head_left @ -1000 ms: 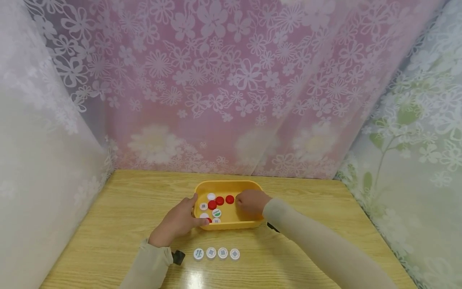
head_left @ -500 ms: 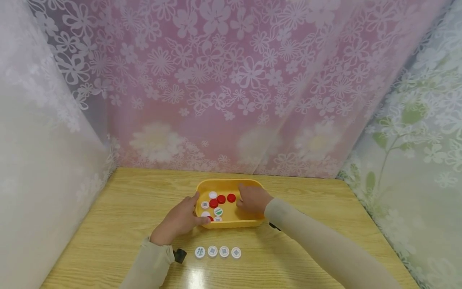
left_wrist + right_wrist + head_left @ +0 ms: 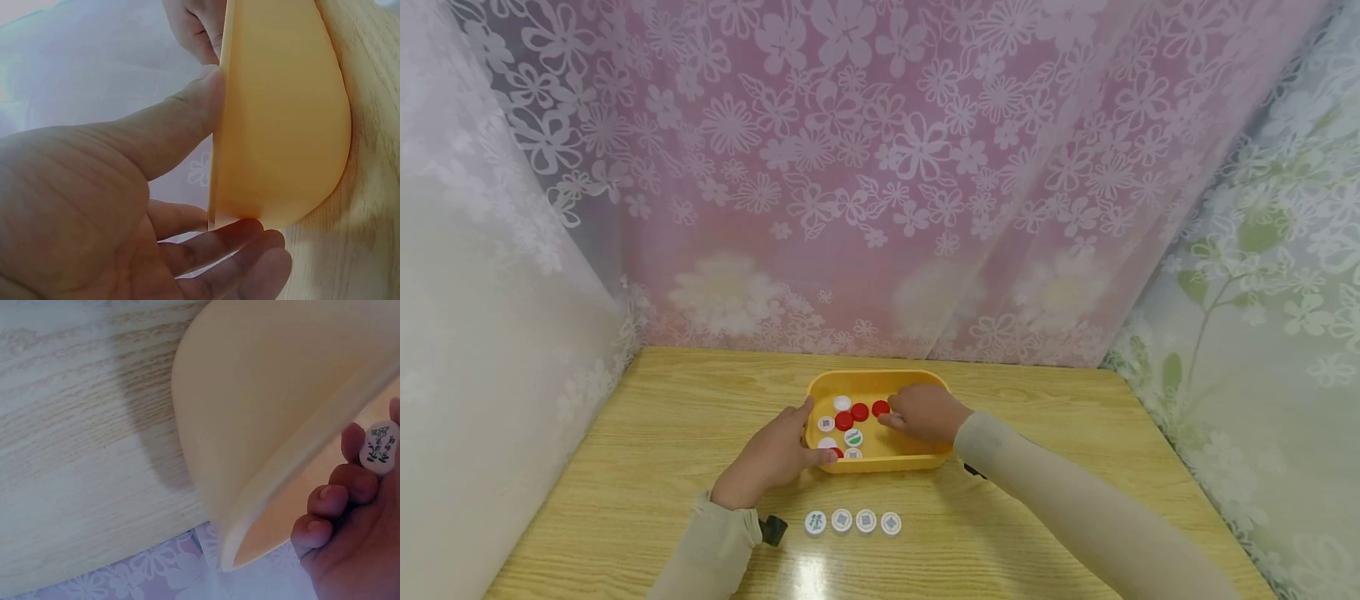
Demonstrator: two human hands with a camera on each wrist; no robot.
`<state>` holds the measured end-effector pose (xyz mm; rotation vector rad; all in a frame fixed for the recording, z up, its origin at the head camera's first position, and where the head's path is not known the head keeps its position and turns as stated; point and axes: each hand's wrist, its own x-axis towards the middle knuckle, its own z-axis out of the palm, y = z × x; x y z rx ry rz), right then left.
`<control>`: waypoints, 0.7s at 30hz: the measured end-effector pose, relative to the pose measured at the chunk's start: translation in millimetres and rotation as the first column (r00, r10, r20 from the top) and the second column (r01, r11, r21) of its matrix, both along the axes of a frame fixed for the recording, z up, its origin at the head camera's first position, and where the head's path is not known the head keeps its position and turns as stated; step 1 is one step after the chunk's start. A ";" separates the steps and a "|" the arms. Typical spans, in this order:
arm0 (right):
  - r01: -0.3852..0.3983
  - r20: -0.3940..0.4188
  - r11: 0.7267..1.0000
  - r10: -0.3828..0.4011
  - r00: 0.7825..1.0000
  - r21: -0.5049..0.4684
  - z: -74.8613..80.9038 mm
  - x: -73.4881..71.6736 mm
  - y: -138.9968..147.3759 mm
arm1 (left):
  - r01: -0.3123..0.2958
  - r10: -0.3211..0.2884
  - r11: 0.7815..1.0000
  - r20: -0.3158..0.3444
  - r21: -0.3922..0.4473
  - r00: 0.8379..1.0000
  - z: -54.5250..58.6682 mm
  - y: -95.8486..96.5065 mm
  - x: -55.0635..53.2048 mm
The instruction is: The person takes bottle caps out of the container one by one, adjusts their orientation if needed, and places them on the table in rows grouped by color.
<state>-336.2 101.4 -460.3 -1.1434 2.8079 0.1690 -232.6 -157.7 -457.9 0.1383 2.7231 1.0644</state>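
A yellow plastic tub [image 3: 887,464] stands on the table with several bottle caps inside, mostly toward its left half. My left hand [image 3: 766,462] grips the tub's left end, thumb over the rim and fingers around the outer wall. Inside the right half, my right hand [image 3: 928,413] reaches down, its fingertips beside a red cap [image 3: 880,408]. In the right wrist view that hand pinches a white bottle cap [image 3: 378,450] with green print, its other fingers curled. Two more red caps [image 3: 844,421] and a white-and-green cap [image 3: 853,438] lie to the left.
A short row of white printed caps [image 3: 866,522] lies on the wooden table [image 3: 1037,533] in front of the tub. A pink floral curtain [image 3: 850,208] hangs behind the table, and pale cloth [image 3: 1285,333] hangs at the sides.
Inside the tub, my right hand has shifted its fingers, with the index finger lifted midway and now lowered toward the red cap. My left hand keeps its grip on the tub.
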 end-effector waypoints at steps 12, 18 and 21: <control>0.010 0.088 1.000 -0.011 0.996 0.012 15.3 6.6 7.4 | 0.001 -0.001 1.000 0.010 0.007 1.000 -0.9 0.7 1.7; 0.042 0.152 0.991 -0.023 0.988 -0.124 31.4 14.4 17.2 | 0.007 -0.007 1.000 0.009 0.017 1.000 -3.5 -0.9 -1.1; 0.022 0.123 0.979 0.003 0.992 -0.202 38.3 23.6 26.0 | 0.012 -0.013 1.000 0.009 0.024 1.000 -5.2 -1.7 -2.5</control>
